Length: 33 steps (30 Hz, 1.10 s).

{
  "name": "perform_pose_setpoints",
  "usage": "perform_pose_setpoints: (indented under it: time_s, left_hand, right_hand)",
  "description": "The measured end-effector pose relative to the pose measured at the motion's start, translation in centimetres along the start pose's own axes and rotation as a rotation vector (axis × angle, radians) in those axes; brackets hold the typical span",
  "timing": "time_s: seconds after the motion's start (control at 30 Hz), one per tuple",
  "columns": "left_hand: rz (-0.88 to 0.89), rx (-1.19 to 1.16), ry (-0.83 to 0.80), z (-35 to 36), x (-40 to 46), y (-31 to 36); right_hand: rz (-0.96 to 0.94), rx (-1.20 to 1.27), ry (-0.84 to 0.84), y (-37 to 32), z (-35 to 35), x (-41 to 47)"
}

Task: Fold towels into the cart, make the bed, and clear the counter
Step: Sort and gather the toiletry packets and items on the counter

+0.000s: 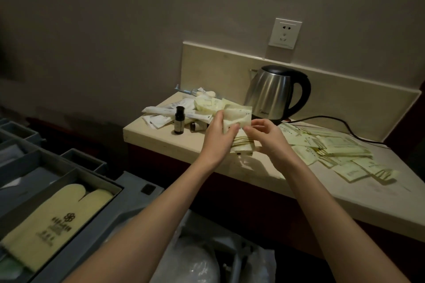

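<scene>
My left hand (pixel 218 133) grips a small stack of pale sachets (pixel 236 117) above the cream counter (pixel 161 138). Close beside it, my right hand (pixel 264 135) pinches the lower edge of the same stack, where a striped packet (pixel 243 147) sticks out. More pale sachets (pixel 333 151) lie scattered on the counter to the right. A heap of white wrapped amenities (pixel 184 108) lies at the counter's back left, with a small dark bottle (pixel 179 120) standing in front and another (pixel 196 126) lying on its side. The grey cart (pixel 76 167) is at lower left.
A steel kettle (pixel 271 96) with a black handle stands on its base behind my hands, its black cord (pixel 333 122) trailing right. A wall socket (pixel 285 33) sits above. Packed slippers (pixel 57 218) lie in a cart tray. A clear plastic bag (pixel 200 257) hangs below.
</scene>
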<state>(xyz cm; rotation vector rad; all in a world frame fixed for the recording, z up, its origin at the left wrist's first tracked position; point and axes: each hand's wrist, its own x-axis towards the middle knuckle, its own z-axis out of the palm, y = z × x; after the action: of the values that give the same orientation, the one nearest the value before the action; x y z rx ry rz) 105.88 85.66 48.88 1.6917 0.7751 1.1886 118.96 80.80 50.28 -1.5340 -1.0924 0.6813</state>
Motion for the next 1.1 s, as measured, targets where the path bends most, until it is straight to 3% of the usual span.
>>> perform_pose_setpoints:
  time_s: [0.27, 0.47, 0.77, 1.1]
  left_hand:
    - [-0.033, -0.041, 0.063, -8.5, -4.3, 1.3]
    - [-0.080, -0.061, 0.077, -20.7, -8.9, -0.8]
    - [-0.268, -0.137, -0.072, -41.5, -15.9, -3.7]
    - [-0.464, -0.145, -0.224, -49.2, -17.7, -9.4]
  right_hand:
    - [-0.015, 0.002, -0.080, -3.6, 7.7, -3.4]
    - [-0.020, -0.011, -0.099, -5.4, 19.9, -8.6]
    - [0.164, 0.081, -0.106, -7.4, 39.8, -17.9]
    - [0.344, -0.007, -0.068, -7.7, 49.4, -20.8]
